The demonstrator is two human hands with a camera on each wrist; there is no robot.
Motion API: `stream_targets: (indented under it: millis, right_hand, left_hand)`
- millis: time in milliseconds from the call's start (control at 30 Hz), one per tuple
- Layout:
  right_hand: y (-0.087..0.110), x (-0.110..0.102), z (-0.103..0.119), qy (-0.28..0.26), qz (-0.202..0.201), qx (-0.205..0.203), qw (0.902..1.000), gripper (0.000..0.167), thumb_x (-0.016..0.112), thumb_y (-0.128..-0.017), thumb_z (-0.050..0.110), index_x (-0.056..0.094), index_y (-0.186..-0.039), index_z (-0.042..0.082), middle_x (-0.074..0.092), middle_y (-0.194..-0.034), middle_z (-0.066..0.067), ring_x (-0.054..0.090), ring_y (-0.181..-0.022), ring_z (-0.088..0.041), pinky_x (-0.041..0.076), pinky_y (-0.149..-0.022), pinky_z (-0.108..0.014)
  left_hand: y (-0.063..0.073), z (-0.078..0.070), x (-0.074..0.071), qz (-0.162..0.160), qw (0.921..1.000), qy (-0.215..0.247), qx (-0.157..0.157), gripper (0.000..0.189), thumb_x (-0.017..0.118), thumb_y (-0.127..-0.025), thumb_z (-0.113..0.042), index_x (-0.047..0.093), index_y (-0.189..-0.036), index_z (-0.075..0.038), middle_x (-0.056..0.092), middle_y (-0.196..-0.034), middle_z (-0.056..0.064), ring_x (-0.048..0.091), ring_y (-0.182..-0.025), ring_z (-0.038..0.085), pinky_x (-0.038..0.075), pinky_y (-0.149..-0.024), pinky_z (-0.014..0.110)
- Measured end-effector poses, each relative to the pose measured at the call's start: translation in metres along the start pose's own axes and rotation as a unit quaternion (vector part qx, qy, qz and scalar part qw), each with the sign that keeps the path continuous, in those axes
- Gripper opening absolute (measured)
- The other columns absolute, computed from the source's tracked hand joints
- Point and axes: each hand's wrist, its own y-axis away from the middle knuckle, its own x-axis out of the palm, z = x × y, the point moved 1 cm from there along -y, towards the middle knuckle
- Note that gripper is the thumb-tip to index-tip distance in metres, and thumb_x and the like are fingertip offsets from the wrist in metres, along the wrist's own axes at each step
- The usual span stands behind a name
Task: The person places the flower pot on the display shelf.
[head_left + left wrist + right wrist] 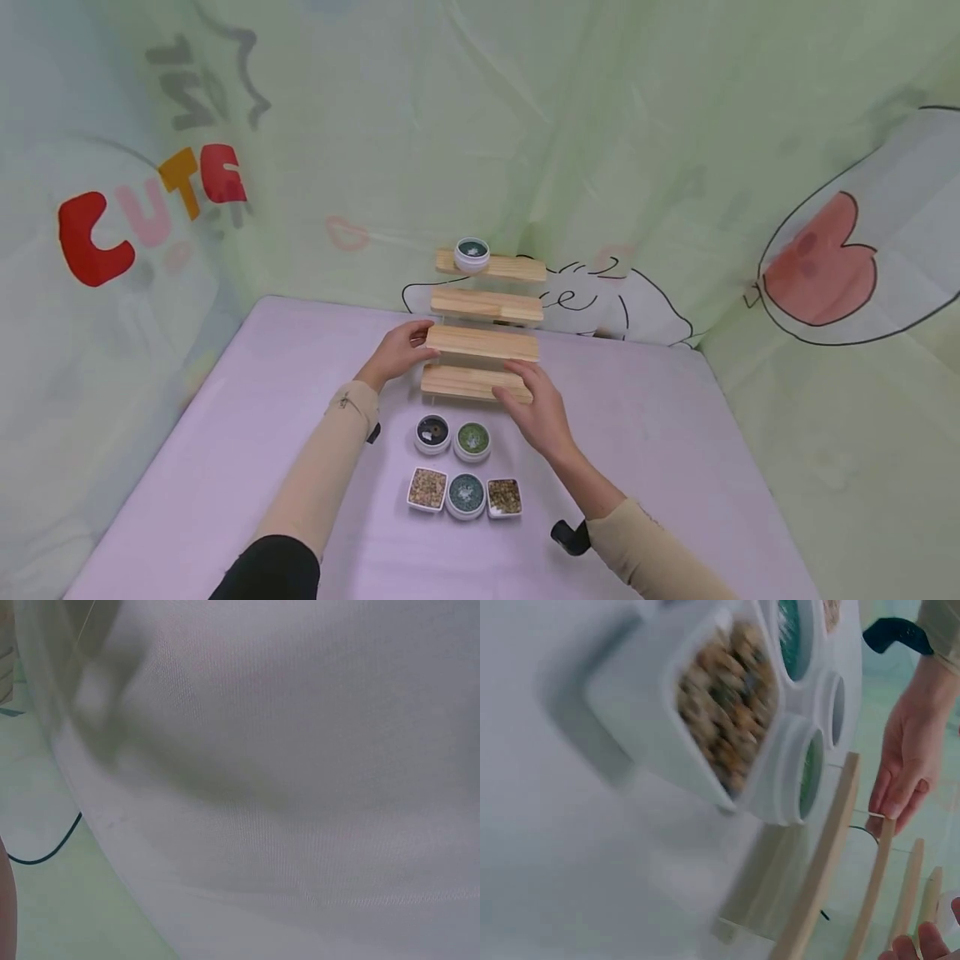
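Observation:
A tiered stand with several wooden shelves [480, 342] and clear side supports stands at the table's back. At its left end, my left hand [401, 350] grips the edge by a middle shelf, thumb and fingers bent round it; the right wrist view shows this left hand [911, 750] from across. My right hand [538, 412] reaches over the right end of the lower shelves, fingers spread and gently bent. Some of its fingertips [931, 941] show beside the shelves in the right wrist view. A round white jar with dark teal contents [472, 255] sits on the top shelf.
Before the stand are round jars with black [432, 433], green [473, 440] and teal [466, 496] contents. Two square white dishes of tan gravel [427, 488] and brown gravel [504, 497] flank the teal one. Printed fabric [375, 167] hangs behind the lilac table [637, 433].

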Motion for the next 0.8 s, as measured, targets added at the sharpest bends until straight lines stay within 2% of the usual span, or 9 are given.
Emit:
stream_targets:
  millis: [200,500,600,800]
  right_hand:
    - [0.034,0.002,-0.009,-0.017,0.036,0.016,0.9991,0.04,0.073,-0.089,0.015,0.063,-0.126,0.006,0.057,-0.132,-0.014,0.052,-0.124,-0.032,0.045,-0.106,-0.05]
    - [0.088,0.008,-0.023,-0.028,0.093,0.066,0.9931,0.038,0.075,-0.086,0.011,0.065,-0.122,0.009,0.058,-0.13,-0.009,0.054,-0.123,-0.029,0.048,-0.104,-0.046]
    - [0.103,0.01,-0.027,-0.032,0.109,0.066,0.9914,0.037,0.077,-0.084,0.012,0.067,-0.119,0.008,0.058,-0.131,-0.01,0.053,-0.124,-0.031,0.05,-0.102,-0.046]
    - [0.127,0.013,-0.036,-0.028,0.131,0.031,0.9905,0.041,0.081,-0.08,0.016,0.066,-0.117,0.01,0.056,-0.132,-0.014,0.053,-0.123,-0.036,0.05,-0.1,-0.045]
  left_hand:
    - [0.0,0.0,-0.001,0.002,1.0,0.004,0.003,0.068,0.076,-0.087,-0.014,0.043,-0.144,0.003,0.049,-0.141,0.023,0.05,-0.129,0.033,0.043,-0.11,0.035]
    - [-0.002,0.003,0.0,0.004,1.0,0.003,0.008,0.07,0.077,-0.086,-0.017,0.043,-0.144,0.004,0.049,-0.141,0.022,0.051,-0.128,0.033,0.044,-0.11,0.036]
    - [-0.001,0.002,0.0,0.003,1.0,-0.003,0.003,0.07,0.077,-0.086,-0.019,0.043,-0.144,0.003,0.049,-0.142,0.021,0.051,-0.129,0.033,0.044,-0.11,0.036]
    - [-0.001,0.003,0.0,0.004,1.0,-0.003,-0.004,0.07,0.076,-0.087,-0.019,0.043,-0.145,0.001,0.049,-0.143,0.02,0.05,-0.129,0.032,0.044,-0.11,0.036]
